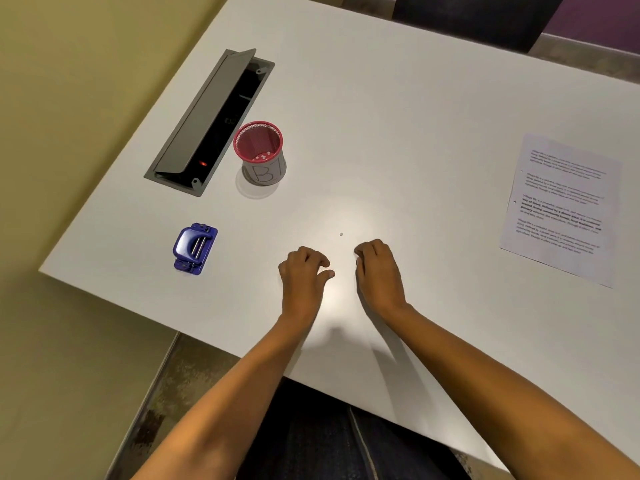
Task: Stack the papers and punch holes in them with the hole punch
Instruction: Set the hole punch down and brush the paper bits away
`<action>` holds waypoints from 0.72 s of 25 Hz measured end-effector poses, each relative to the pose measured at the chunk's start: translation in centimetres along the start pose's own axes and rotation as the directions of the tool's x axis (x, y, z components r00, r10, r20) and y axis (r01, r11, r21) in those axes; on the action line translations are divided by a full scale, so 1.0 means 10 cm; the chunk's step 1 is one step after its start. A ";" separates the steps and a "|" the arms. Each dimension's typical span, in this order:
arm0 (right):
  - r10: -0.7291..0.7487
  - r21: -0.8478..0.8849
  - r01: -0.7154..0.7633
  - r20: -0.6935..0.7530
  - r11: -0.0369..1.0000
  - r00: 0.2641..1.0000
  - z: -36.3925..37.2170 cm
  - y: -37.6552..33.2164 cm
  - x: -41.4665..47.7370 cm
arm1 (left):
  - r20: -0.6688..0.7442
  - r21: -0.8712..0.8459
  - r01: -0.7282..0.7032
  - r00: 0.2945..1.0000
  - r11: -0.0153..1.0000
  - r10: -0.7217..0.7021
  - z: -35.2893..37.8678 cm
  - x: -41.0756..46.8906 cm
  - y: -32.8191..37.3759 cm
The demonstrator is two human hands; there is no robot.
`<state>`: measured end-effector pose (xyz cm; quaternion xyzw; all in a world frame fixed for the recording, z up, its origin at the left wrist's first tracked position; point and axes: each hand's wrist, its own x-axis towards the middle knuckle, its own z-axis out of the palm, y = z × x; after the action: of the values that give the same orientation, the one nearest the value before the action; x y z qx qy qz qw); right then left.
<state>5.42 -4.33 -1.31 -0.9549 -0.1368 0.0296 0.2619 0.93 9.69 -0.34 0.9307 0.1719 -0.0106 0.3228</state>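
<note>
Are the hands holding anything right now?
No. The left hand and right hand rest empty on the table, away from the hole punch and papers.
</note>
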 end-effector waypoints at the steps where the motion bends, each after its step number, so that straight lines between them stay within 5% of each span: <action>1: 0.001 -0.009 -0.001 -0.001 1.000 1.000 0.01 0.00 -0.01 | 0.005 0.050 -0.009 1.000 0.999 0.009 0.02 0.01 0.00; 11: 0.001 0.005 -0.001 -0.014 1.000 1.000 0.02 0.01 -0.04 | 0.099 0.310 -0.113 0.991 0.944 0.086 0.06 0.08 -0.03; 18: 0.024 0.042 -0.024 -0.001 0.999 1.000 -0.03 0.02 -0.04 | -0.035 -0.215 0.138 0.988 0.967 -0.149 -0.08 0.02 -0.13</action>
<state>5.17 -4.73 -1.18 -0.9507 -0.1246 0.0350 0.2816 0.68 11.18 -0.49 0.8760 0.2472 0.0080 0.4141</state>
